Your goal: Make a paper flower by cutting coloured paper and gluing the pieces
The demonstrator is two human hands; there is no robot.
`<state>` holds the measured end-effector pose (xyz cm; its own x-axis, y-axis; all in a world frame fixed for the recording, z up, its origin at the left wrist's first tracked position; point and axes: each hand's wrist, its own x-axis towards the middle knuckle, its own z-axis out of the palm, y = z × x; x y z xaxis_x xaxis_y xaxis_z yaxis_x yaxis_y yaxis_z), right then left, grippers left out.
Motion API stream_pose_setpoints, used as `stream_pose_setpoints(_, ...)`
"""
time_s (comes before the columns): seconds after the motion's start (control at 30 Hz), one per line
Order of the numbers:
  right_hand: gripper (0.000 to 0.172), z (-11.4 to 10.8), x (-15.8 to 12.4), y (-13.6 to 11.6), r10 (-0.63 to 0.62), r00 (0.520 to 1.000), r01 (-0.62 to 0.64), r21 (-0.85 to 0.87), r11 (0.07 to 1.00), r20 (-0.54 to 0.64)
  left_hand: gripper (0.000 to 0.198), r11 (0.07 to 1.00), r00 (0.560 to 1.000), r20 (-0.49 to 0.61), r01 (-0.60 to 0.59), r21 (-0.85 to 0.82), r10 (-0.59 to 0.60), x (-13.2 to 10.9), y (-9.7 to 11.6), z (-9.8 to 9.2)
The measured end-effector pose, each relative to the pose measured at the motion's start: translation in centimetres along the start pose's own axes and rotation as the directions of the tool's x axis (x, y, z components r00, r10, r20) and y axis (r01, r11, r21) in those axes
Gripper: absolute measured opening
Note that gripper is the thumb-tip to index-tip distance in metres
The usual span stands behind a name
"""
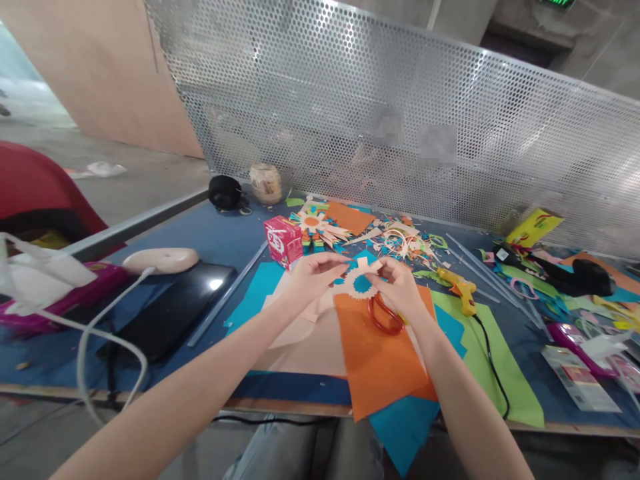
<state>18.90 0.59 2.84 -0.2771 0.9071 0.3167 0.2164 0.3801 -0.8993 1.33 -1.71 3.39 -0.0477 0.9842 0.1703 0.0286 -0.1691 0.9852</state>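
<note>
From far away, I have my left hand (314,275) and right hand (400,287) each pinching a side of a pale paper ring (352,285), above the middle of the tabletop (173,233). Two hands probably keep the floppy ring from bending (it has tiny teeth all around). Under it, an orange sheet (380,373) reaches past the near edge, with a red loop handle (383,329) on top. The yellow glue gun (466,292) lies toward the right edge, maybe so I can grab it fast. The pink box (284,241) has white writing, but I can't read it. Print on the flat pack (580,380) near the right near corner is too small.
</note>
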Motion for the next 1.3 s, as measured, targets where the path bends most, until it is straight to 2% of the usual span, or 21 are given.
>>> stream_pose_setpoints(0.47,0.014,-0.1,0.0,0.0,-0.003,1.0,0.003,-0.05,0.999,0.01,0.02,0.998,0.999,-0.003,-0.033,0.044,0.033,-0.2,0.3,0.1)
stream_pose_setpoints(0.87,0.013,0.0,0.0,0.4,-0.021,0.999,0.022,-0.015,1.0,0.025,0.028,1.0,1.0,-0.028,0.006,0.02,-0.005,-0.4,0.8,0.4)
stream_pose_setpoints(1.3,0.016,0.1,0.0,0.4,-0.045,0.999,0.045,-0.013,0.999,-0.007,0.025,0.993,0.998,-0.009,-0.053,0.104,0.055,0.0,-0.9,0.0)
